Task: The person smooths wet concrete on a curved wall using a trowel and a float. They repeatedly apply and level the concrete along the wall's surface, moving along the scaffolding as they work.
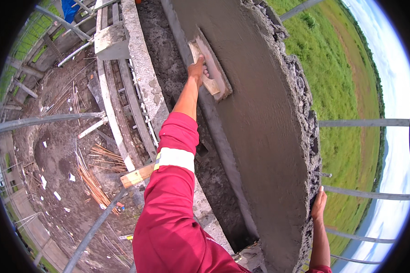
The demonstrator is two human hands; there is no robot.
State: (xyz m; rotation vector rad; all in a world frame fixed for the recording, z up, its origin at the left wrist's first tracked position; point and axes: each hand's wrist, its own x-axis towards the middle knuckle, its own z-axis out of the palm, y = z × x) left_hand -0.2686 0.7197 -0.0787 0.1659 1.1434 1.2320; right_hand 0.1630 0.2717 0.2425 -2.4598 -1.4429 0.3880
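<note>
My left hand [197, 71] is closed round the handle of a wooden plastering float [217, 72]. The float's flat base lies against wet grey mortar [255, 118] along a long, curving concrete wall. My left arm, in a red sleeve with a pale reflective band, reaches up across the middle. At the lower right, my right hand [319, 203] rests against the rough, crumbly outer edge [305, 107] of the wall. Its fingers stretch upward along that edge, and some are partly hidden; no tool shows in it.
A trough-like gap [177, 54] runs left of the mortared face, beside a rough concrete ledge [143, 73]. Scaffold pipes [48, 123] and planks [136, 107] stand farther left, above dirt ground with reddish rods [93, 182]. More metal pipes [364, 123] jut out right over grass.
</note>
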